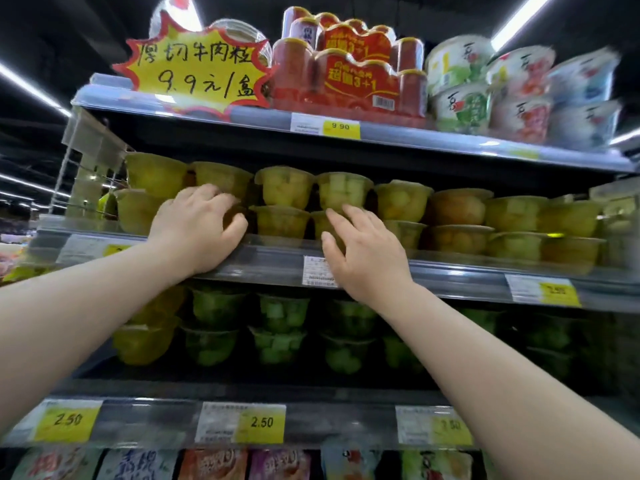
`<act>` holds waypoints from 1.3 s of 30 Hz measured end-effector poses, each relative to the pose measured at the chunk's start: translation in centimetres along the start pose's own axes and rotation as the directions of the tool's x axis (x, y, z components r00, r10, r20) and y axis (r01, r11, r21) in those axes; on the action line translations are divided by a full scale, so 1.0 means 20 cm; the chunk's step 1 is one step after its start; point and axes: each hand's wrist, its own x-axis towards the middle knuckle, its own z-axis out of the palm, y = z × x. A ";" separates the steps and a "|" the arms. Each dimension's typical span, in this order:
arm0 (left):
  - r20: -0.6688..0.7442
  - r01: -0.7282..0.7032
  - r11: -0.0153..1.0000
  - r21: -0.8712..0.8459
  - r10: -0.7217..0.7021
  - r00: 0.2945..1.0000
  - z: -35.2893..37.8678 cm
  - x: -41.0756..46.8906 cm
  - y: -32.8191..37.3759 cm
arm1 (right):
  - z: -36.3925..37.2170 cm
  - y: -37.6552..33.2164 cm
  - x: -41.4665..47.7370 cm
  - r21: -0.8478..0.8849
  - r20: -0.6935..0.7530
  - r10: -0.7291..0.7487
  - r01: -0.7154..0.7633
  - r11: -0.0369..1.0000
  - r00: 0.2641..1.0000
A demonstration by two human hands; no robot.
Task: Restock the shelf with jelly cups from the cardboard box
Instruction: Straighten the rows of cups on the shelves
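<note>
Clear jelly cups (pixel 284 188) with yellow-green fruit pieces stand two high along the middle shelf (pixel 457 271). My left hand (pixel 195 230) reaches over the shelf's front rail, its fingers and thumb curled round a lower-row jelly cup (pixel 236 212) that it mostly hides. My right hand (pixel 363 252) lies further right with fairly straight fingers, its fingertips touching a lower-row cup (pixel 320 221) and the cup stacked on it (pixel 341 192). The cardboard box is out of view.
The shelf below holds more stacked green jelly cups (pixel 280 315) behind a rail with 2.50 price tags (pixel 261 422). The top shelf carries red multipacks (pixel 353 77), bowl tubs (pixel 519 95) and a yellow starburst price sign (pixel 197 67). Pouches (pixel 214 465) hang at the bottom.
</note>
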 end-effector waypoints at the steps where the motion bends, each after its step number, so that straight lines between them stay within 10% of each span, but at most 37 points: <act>1: 0.001 -0.003 1.000 -0.002 0.003 1.000 0.00 0.00 0.00 | 0.00 0.00 0.00 0.022 0.020 0.008 -0.008 1.000 1.000; 23: 0.095 0.016 0.998 -0.052 -0.011 0.995 -0.07 0.02 0.04 | -0.04 -0.10 0.05 0.011 0.057 -0.029 0.028 1.000 0.998; 39: 0.045 -0.255 0.962 -0.100 0.260 0.964 -0.05 -0.31 -0.08 | 0.08 -0.36 -0.18 0.117 0.019 0.004 -0.007 0.993 1.000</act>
